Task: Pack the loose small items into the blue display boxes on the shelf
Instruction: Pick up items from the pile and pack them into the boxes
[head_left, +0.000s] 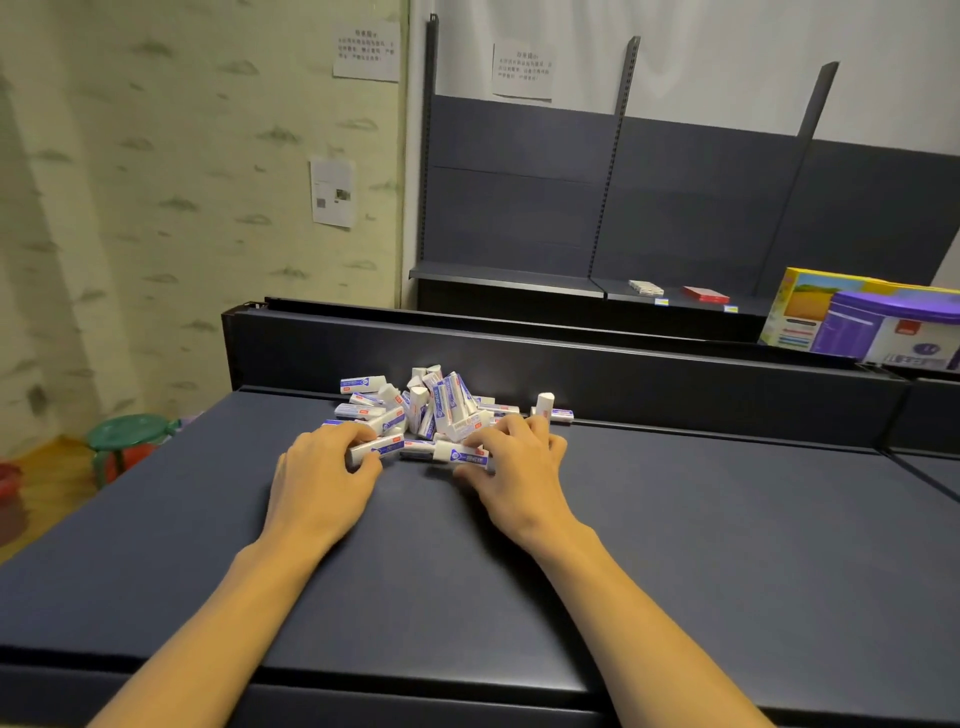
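Evidently gathering was underway: the left hand (323, 470) and right hand (511, 465) each pinched an eraser (375, 448) from the pile (431, 405), with no blue display box visible to fill next.

I see one wide-angle view from a head-worn camera, looking forward and down. Both forearms enter from the bottom edge. The dark shelf top (675, 545) fills the lower half, close up. The wall (156, 182) sits upper left, farther shelving (597, 208) upper right, with edges bowed.
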